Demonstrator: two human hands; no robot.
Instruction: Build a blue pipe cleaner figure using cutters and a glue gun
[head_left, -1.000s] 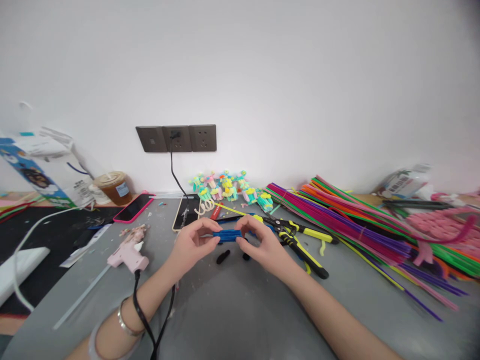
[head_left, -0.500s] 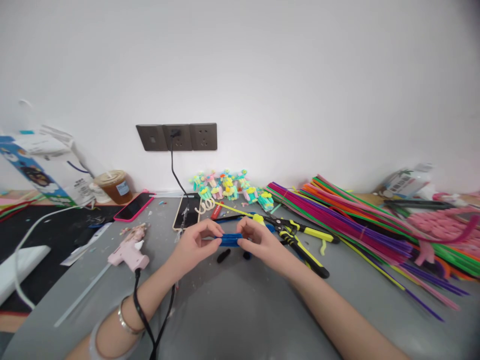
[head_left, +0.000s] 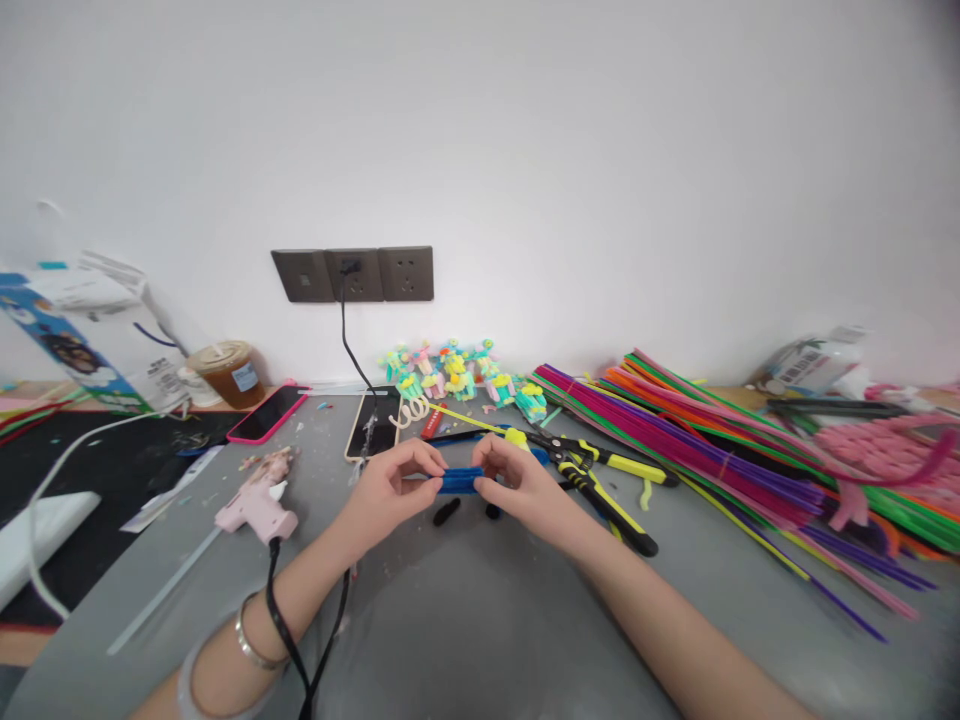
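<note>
Between my two hands is a short bundle of blue pipe cleaners, held level just above the grey table. My left hand pinches its left end with thumb and fingers. At the other end, the fingertips of my right hand are closed on it. Below the bundle lies a small black fuzzy piece, with another dark piece close to my right fingers. Yellow-and-black pliers rest just beyond my right hand, beside a yellow fuzzy piece.
A pink glue gun with a black cord lies left of my forearm. Two phones and a drink cup are behind it. Small pastel pipe-cleaner figures line the wall. Bundles of coloured pipe cleaners spread across the right.
</note>
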